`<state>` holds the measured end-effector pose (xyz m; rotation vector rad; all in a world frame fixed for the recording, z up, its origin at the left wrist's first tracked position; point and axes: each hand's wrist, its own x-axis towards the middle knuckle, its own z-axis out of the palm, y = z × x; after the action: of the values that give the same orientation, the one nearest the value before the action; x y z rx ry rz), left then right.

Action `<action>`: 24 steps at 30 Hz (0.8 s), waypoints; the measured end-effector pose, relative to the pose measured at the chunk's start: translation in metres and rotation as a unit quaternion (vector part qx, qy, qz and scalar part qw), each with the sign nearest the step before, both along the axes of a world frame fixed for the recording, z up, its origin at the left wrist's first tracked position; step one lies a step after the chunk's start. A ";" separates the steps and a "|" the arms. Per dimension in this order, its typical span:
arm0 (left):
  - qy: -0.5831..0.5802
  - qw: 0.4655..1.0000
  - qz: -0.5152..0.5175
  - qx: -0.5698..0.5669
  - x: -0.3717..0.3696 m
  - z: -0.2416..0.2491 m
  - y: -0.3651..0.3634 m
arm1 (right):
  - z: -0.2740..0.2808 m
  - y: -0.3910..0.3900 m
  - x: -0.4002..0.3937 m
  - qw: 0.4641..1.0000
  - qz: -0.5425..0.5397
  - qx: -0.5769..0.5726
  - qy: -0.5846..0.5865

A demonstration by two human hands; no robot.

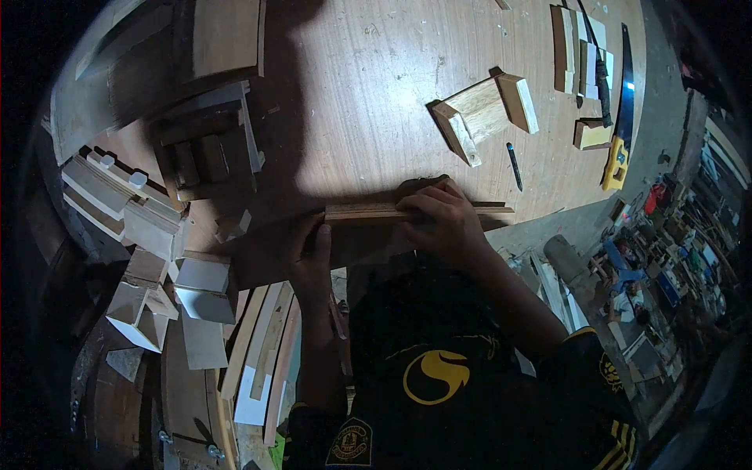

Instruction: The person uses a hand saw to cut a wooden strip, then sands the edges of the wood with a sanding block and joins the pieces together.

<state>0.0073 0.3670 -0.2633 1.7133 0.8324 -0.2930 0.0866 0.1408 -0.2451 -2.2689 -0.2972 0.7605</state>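
A narrow wooden board [364, 211] lies level across the near edge of the table, its long edge facing up. My right hand [446, 219] is closed around it right of the middle, with the fingers over the far side and the thumb on the near side. At the board's left end, my left hand [311, 258] grips the corner between thumb and fingers. A thin strip [495, 209] sticks out to the right, past my right hand. Farther up the table rests a three-piece wooden assembly [482, 111], a flat base with two upright sides. A dark pen [515, 166] lies beside it.
On the right are a yellow-handled handsaw [619, 160] and several wood blocks [564, 51]. Wooden boxes [207, 282] are heaped at the left, below a large wooden piece [227, 35]. Long planks [258, 345] lean below the table. A person [627, 301] is in the cluttered background.
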 end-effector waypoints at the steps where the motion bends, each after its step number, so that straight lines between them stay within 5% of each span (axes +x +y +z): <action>1: 0.000 1.000 0.000 0.000 0.001 0.001 0.000 | 0.000 0.001 0.000 1.000 0.000 0.000 0.000; 24: -0.005 1.000 -0.016 0.017 0.004 0.002 0.000 | -0.002 -0.001 0.009 0.998 0.013 0.065 -0.018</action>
<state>0.0112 0.3674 -0.2614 1.7593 0.8077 -0.2919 0.0953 0.1401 -0.2473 -2.1613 -0.3832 0.6949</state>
